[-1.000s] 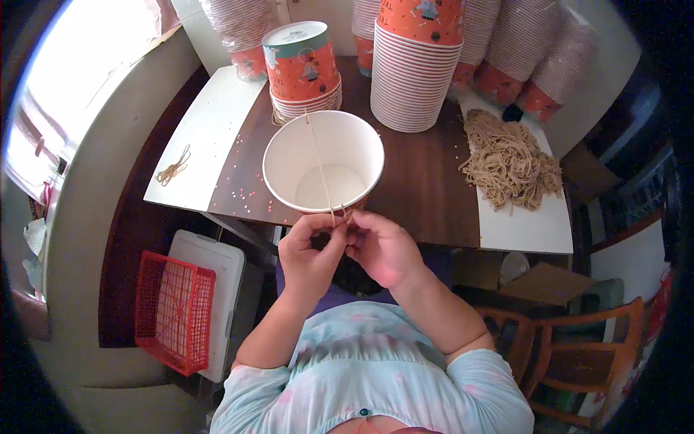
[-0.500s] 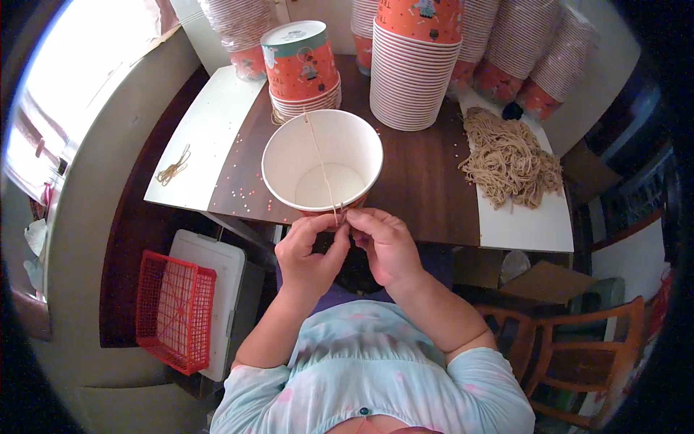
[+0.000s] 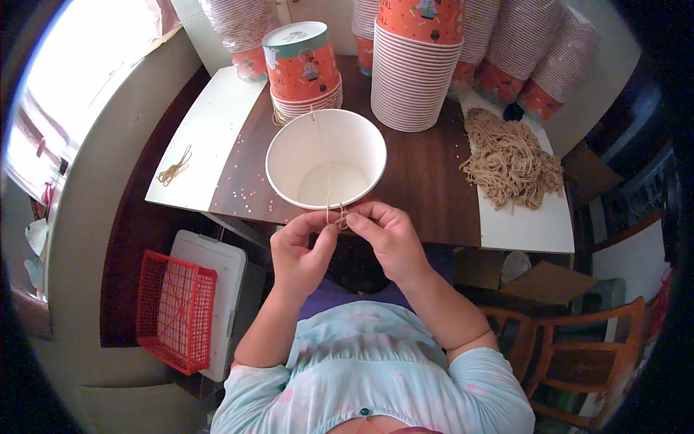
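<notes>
A large paper bucket (image 3: 327, 155), white inside, stands tilted toward me at the table's near edge. A thin tan cord (image 3: 327, 173) runs from its far rim across the mouth to the near rim. My left hand (image 3: 300, 249) pinches the cord just outside the near rim, thumb against fingers. Beside it my right hand (image 3: 387, 235) pinches a small loop of the same cord close to the rim. The loop hangs between both sets of fingertips; whether it is a finished knot I cannot tell.
Behind stand an upside-down stack of orange buckets (image 3: 303, 72) and a taller stack (image 3: 408, 79). Wrapped stacks (image 3: 520, 50) line the back. A heap of tan cords (image 3: 510, 159) lies at right, a small cord bundle (image 3: 175, 166) at left. A red basket (image 3: 177, 311) is below left.
Both hands have moved slightly apart, and a loop of cord now shows between the fingertips. The bucket has shifted slightly to the right.
</notes>
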Available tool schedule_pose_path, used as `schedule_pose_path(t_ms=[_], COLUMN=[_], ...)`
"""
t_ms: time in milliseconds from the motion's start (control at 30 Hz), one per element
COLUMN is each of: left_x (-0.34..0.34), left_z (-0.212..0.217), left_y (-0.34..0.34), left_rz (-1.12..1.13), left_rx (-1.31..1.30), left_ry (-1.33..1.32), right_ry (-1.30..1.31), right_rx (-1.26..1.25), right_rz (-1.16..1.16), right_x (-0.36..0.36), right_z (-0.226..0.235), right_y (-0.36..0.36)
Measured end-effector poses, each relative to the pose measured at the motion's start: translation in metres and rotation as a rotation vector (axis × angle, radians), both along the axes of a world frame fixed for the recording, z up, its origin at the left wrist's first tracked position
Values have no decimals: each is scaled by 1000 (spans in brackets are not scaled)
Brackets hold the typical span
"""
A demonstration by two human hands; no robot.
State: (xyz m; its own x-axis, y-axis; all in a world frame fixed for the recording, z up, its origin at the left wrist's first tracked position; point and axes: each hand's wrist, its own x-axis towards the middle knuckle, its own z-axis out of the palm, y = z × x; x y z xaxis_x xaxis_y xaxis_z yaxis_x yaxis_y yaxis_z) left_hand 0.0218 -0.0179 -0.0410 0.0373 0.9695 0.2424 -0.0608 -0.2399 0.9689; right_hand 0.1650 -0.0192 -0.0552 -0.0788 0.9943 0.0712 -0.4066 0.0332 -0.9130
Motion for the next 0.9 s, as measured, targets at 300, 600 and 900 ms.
schedule_pose_path(t_ms=[300, 600, 900], left_x=[0, -5, -9], left_z=[-1, -9, -14], left_y=[0, 4, 6], left_rz=[168, 38, 18], left_rx=[312, 116, 89], left_ry=[373, 148, 185], right_ry=[-62, 26, 230], right_rx=[9, -207, -340], right_rz=[-69, -71, 127], right_x=[-1, 0, -3], right_z=[-6, -4, -13], right_y=[2, 7, 12])
